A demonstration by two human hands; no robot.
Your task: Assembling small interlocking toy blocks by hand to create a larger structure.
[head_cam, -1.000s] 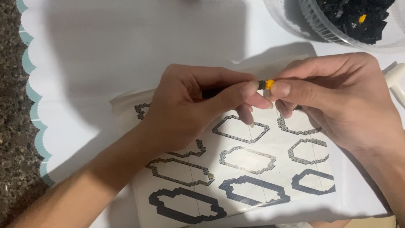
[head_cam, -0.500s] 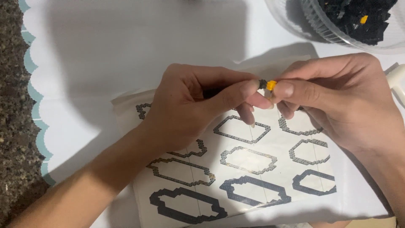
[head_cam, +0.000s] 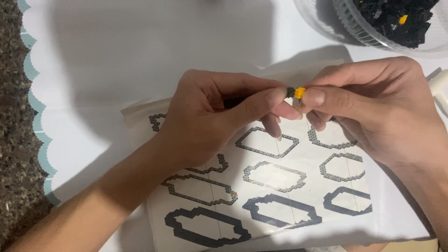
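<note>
My left hand (head_cam: 210, 116) and my right hand (head_cam: 378, 107) meet fingertip to fingertip above a printed sheet (head_cam: 275, 186). Between them sits a tiny yellow brick (head_cam: 300, 92) joined to a small dark brick (head_cam: 290, 92). My right thumb and forefinger pinch the yellow piece, while my left fingers pinch the dark piece. The sheet shows several outlined octagon-like shapes in black and grey pixel patterns. My left palm hides part of the sheet's upper left.
A clear plastic bowl (head_cam: 345, 23) holding several black bricks and one yellow piece stands at the top right. A white cloth (head_cam: 116, 60) with a teal scalloped edge covers a speckled stone counter (head_cam: 11, 140). A white object (head_cam: 439, 88) pokes in at the right edge.
Both hands have stayed almost still over the sheet, with only slight finger shifts around the small bricks.
</note>
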